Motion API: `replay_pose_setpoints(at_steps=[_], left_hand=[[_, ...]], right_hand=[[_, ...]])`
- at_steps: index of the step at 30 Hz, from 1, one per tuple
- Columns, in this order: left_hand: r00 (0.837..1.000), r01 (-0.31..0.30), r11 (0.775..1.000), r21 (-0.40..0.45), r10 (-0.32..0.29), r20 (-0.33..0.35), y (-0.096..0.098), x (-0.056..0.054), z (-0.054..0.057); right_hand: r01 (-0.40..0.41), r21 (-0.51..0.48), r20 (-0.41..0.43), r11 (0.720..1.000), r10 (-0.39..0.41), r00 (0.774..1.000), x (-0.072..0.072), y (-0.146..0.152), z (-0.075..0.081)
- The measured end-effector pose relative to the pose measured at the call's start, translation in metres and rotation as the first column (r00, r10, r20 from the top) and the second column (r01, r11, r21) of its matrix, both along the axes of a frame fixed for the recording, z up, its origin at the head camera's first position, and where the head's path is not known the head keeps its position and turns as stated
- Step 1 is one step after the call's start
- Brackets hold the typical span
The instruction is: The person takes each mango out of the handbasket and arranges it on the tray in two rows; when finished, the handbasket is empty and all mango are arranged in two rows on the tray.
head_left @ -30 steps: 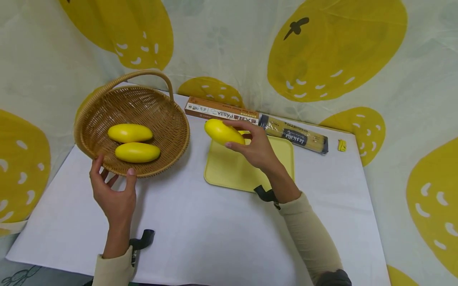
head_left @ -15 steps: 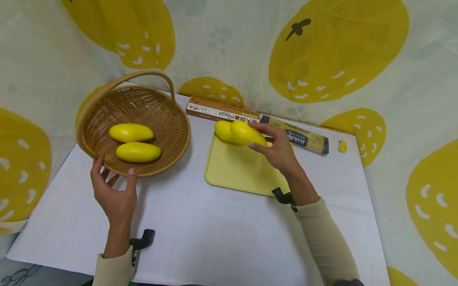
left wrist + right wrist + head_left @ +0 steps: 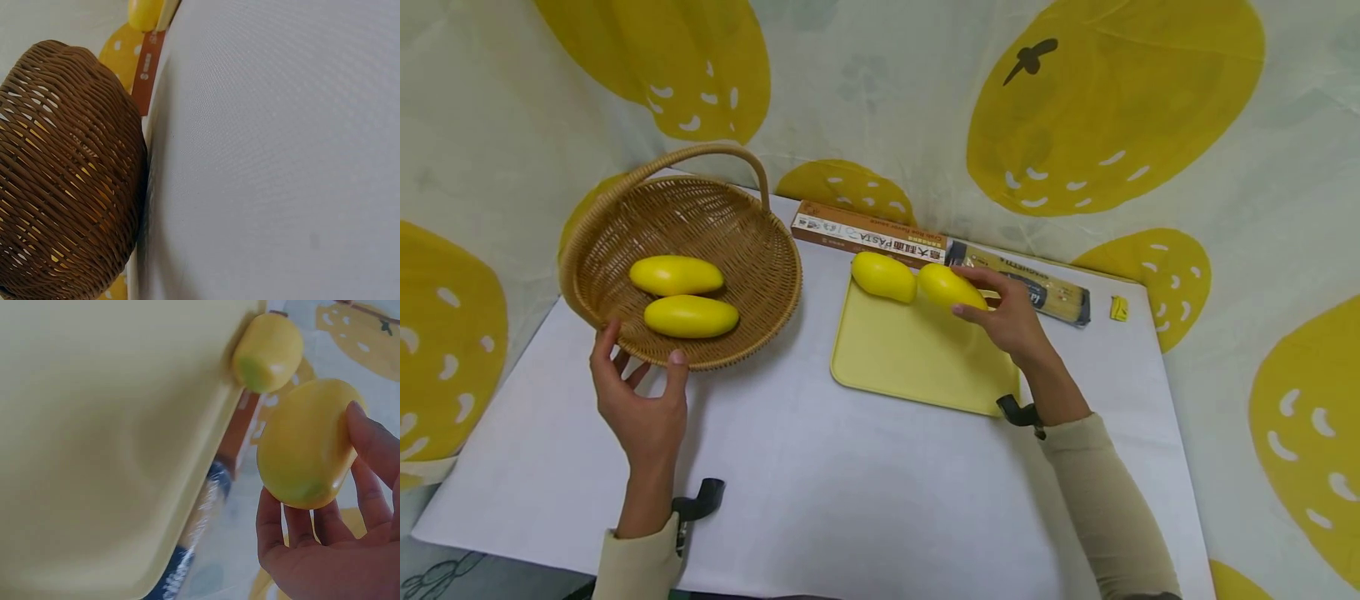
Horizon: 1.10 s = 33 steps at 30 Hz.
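My right hand [image 3: 1018, 321] grips a yellow mango [image 3: 951, 287] between thumb and fingers over the back of a pale yellow tray [image 3: 917, 358]. Another mango [image 3: 883, 277] lies at the tray's back left corner. In the right wrist view the gripped mango [image 3: 306, 447] shows a greenish end, with the thumb on one side and the fingers on the other. My left hand [image 3: 642, 417] holds the front rim of a wicker basket [image 3: 752, 275], thumb and forefinger spread along it. Two mangoes [image 3: 691, 317] lie inside. The left wrist view shows only the basket's woven outside [image 3: 69, 175].
Behind the tray lie a brown pasta box [image 3: 868, 233] and a bag of spaghetti [image 3: 1063, 300]. A small yellow packet [image 3: 1118, 308] lies to their right on the white table [image 3: 820, 492]. A fruit-print cloth [image 3: 880, 92] hangs behind, and the basket's handle [image 3: 700, 152] arches up.
My right hand has carried its mango to the right across the back of the tray, away from the mango lying there, which now shows fully. The left hand and basket stay put.
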<state>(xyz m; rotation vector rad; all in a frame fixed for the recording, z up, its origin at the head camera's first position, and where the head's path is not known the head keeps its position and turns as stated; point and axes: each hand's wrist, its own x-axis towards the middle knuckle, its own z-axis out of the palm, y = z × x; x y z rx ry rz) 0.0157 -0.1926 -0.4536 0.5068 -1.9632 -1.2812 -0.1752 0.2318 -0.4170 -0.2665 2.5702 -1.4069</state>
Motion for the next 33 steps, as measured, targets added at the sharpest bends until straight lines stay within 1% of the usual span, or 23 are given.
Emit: replay_pose_setpoints(at_steps=[1,3,7,8,11,17,20,26,31,33], left_hand=[[1.0,0.0,1.0,0.002,0.0,-0.002,0.0,0.0,-0.001],[1.0,-0.001,1.0,0.01,0.001,-0.002,0.002,0.001,0.005],[1.0,0.004,1.0,0.011,-0.004,-0.007,0.003,0.0,0.005],[1.0,0.002,1.0,0.018,-0.002,-0.006,0.006,0.001,0.011],[1.0,-0.004,1.0,0.023,0.004,-0.002,0.006,0.0,0.011],[1.0,-0.005,1.0,0.014,0.005,0.011,0.006,-0.001,0.012],[1.0,-0.005,1.0,0.01,0.005,0.012,0.006,-0.001,0.012],[1.0,-0.008,1.0,0.011,0.008,0.006,0.006,0.0,0.013],[1.0,-0.008,1.0,0.011,0.008,0.002,0.005,0.001,0.011],[1.0,-0.009,1.0,0.009,0.009,0.002,0.005,0.001,0.011]], right_hand=[[0.004,0.006,0.006,1.0,-0.004,1.0,-0.002,0.002,-0.002],[0.01,0.022,0.018,1.0,-0.01,1.0,-0.005,0.007,-0.007],[0.022,0.05,0.026,0.999,-0.023,0.999,-0.011,0.016,-0.015],[0.023,0.055,0.026,0.998,-0.024,0.999,-0.013,0.018,-0.017],[0.029,0.06,0.019,0.998,-0.031,0.999,-0.017,0.022,-0.022],[0.024,0.035,0.009,0.999,-0.025,1.0,-0.022,0.026,-0.032],[0.023,0.058,-0.009,0.998,-0.023,1.0,-0.024,0.026,-0.034],[0.027,0.119,-0.077,0.993,-0.018,0.997,-0.025,0.024,-0.036],[0.021,0.135,-0.125,0.991,-0.004,0.992,-0.024,0.023,-0.036],[0.021,0.13,-0.133,0.991,-0.004,0.991,-0.023,0.023,-0.036]])
